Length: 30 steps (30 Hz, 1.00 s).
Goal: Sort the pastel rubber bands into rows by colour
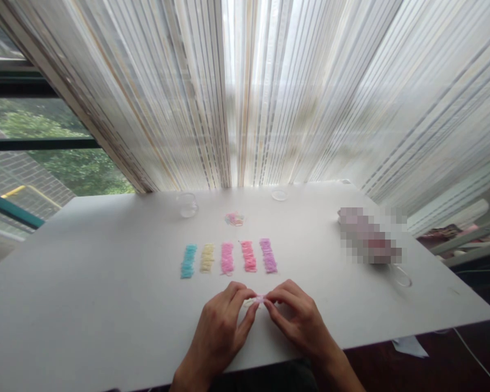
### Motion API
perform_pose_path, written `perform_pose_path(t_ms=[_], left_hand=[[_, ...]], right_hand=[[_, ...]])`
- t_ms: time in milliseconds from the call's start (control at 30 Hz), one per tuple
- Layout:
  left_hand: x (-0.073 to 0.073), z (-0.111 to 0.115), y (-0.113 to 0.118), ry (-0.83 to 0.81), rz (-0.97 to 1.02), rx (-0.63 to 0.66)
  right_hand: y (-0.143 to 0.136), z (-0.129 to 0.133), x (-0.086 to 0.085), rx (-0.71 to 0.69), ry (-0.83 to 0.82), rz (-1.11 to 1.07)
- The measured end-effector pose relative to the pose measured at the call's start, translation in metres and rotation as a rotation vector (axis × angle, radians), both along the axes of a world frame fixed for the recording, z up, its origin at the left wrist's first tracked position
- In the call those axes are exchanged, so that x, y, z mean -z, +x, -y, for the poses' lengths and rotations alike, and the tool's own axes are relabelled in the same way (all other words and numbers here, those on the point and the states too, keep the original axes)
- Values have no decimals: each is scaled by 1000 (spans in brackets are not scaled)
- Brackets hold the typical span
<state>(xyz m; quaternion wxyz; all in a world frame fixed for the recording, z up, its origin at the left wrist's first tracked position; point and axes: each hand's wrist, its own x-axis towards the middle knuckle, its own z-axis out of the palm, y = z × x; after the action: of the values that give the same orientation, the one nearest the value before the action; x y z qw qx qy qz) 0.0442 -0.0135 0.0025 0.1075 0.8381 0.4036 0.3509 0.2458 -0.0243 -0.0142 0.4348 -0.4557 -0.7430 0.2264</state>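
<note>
My left hand [225,321] and my right hand [299,314] meet near the table's front edge, thumbs and forefingers pinched. Between their fingertips is a small bunch of thin pale pink and whitish bands [260,299], partly hidden by the fingers. Just beyond lie separate strips of small banded pieces, side by side: turquoise [188,261], pale yellow [207,258], pink [227,258], coral [249,256] and purple [268,255]. Behind them sits a loose mixed-colour pile [234,219] of similar thin bands.
A transparent container [188,206] stands at the back of the white table [106,283], with a round transparent lid [279,195] to its right. A blurred-out oblong item [367,237] with a loop lies at the right. Striped curtains [237,98] hang behind.
</note>
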Motion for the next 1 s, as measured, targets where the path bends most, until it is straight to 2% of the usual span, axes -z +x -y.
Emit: perform_pose_path(t_ms=[333, 467, 600, 800, 900, 1000], left_hand=[[-4, -2, -4, -164, 110, 30], [-4, -2, -5, -182, 135, 42], [-3, -3, -7, -169, 133, 30], [-2, -3, -11, -167, 107, -6], [1, -5, -12, -158, 109, -6], [4, -7, -13, -136, 113, 3]], right_hand=[[0, 0, 0, -11, 30, -29], [0, 0, 2, -14, 28, -23], [0, 2, -1, 65, 68, -30], [0, 3, -18, 200, 241, -94], [-1, -4, -21, 202, 176, -81], [-3, -9, -15, 64, 62, -1]])
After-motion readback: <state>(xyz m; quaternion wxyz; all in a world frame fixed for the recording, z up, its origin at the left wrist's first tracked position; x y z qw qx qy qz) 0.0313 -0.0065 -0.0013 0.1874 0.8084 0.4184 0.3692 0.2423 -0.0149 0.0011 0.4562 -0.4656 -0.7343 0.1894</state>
